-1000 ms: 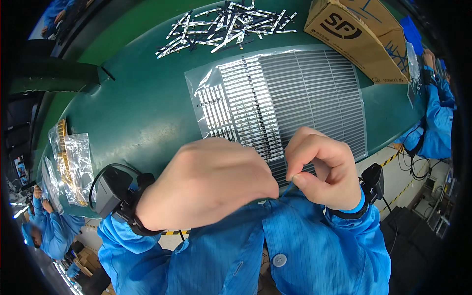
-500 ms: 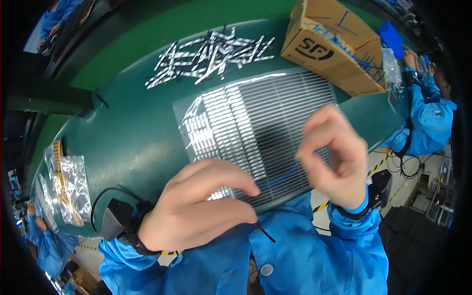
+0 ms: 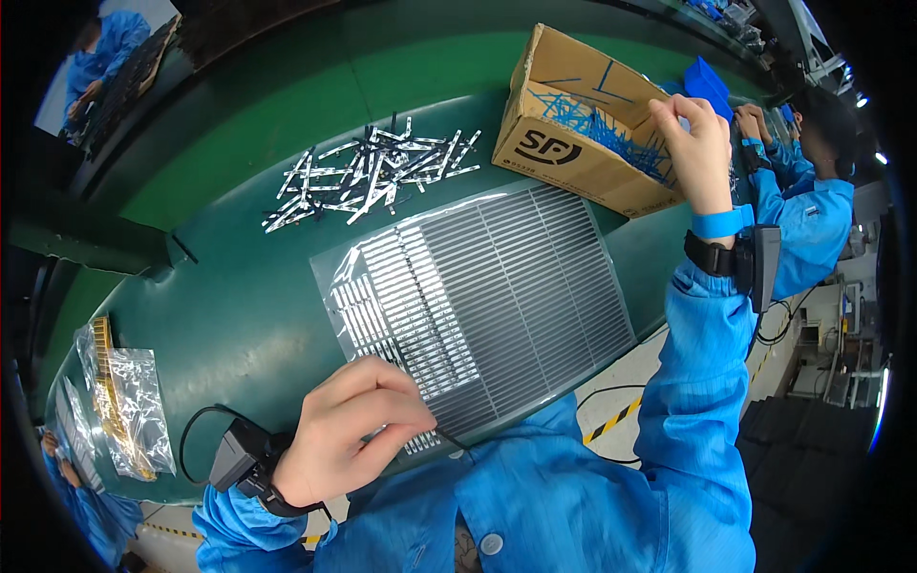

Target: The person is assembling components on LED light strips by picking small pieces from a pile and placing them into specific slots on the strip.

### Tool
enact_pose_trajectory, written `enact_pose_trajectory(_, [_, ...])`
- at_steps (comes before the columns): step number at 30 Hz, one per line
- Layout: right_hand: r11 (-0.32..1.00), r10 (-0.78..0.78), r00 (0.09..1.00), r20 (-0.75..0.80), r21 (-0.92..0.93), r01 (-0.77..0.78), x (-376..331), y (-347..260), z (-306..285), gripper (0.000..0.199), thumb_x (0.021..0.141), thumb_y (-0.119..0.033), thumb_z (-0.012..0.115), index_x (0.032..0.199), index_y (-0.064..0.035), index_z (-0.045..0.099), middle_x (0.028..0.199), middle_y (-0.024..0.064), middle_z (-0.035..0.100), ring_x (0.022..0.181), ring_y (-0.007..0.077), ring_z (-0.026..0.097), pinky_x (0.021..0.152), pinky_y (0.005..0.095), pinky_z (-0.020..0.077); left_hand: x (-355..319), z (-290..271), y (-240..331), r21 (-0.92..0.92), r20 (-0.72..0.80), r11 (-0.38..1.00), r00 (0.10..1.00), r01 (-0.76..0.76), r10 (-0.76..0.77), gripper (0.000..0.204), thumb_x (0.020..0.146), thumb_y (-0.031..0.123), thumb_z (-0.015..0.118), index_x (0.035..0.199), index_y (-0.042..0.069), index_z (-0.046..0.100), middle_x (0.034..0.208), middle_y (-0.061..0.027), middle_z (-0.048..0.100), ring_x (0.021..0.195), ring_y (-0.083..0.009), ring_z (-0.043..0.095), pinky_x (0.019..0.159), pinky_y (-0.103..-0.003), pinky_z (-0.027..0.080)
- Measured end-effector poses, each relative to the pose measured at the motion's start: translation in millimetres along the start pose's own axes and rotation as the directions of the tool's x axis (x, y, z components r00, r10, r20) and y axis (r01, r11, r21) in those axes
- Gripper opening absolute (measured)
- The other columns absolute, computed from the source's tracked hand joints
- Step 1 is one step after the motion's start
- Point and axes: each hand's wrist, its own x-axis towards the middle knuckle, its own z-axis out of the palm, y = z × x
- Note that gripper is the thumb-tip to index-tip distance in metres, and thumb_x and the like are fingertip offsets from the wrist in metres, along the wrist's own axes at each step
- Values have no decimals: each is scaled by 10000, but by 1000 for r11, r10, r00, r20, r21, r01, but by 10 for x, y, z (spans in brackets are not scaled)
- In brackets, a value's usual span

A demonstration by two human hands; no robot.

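Observation:
My left hand [image 3: 358, 435] is closed in a pinch on a thin dark strip [image 3: 451, 440] that pokes out past its fingertips, over the near edge of a clear sheet [image 3: 535, 277]. Rows of short silver-white strips [image 3: 420, 306] cover the sheet's left part; dark parallel lines fill the rest. Raised at the right, my right hand [image 3: 695, 143] hovers by the rim of an open cardboard box [image 3: 573, 162], thumb and fingers pressed together. Whatever those fingers hold, if anything, cannot be made out. Thin blue strips [image 3: 597, 129] lie heaped inside the box.
Beyond the sheet, a loose pile of black-and-white strips [image 3: 373, 172] lies on the green table [image 3: 229, 296]. Clear plastic bags with a yellow strip [image 3: 119, 401] rest at the left. A blue bin [image 3: 707, 88] stands behind the box. Co-workers in blue [image 3: 812, 220] sit nearby.
My right hand has moved from over the sheet up and right to the box. My left hand has closed into a pinch and shifted slightly left. The view has tilted.

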Motion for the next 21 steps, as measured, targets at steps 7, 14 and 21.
enact_pose_trajectory(7, [825,-114,985,129,565,21,-203,-317,-242,129,905,-202,623,950,-81,628,995,40,617,1010,234,554,916,366,407,-6,-4,33,-44,-47,995,994,92,-94,162,763,-75,751,877,37,727,918,-84,630,812,-217,659,676,-312,535])
enact_pose_trajectory(14, [-178,-416,858,301,898,-402,-1061,-1065,-355,195,796,-215,626,865,-72,512,966,88,505,863,150,428,808,288,347,-7,33,-69,-269,-201,958,967,101,-158,397,819,-118,707,1128,21,500,928,-55,615,811,-111,562,749,-259,463])
enact_pose_trajectory(21, [-387,-505,827,248,792,-473,-1321,-1230,-341,134,733,-96,563,854,-66,512,956,118,509,841,162,418,803,299,354,34,53,-8,-258,-165,961,975,102,-148,429,818,-138,687,1161,33,494,927,-54,596,839,-115,569,774,-277,460])
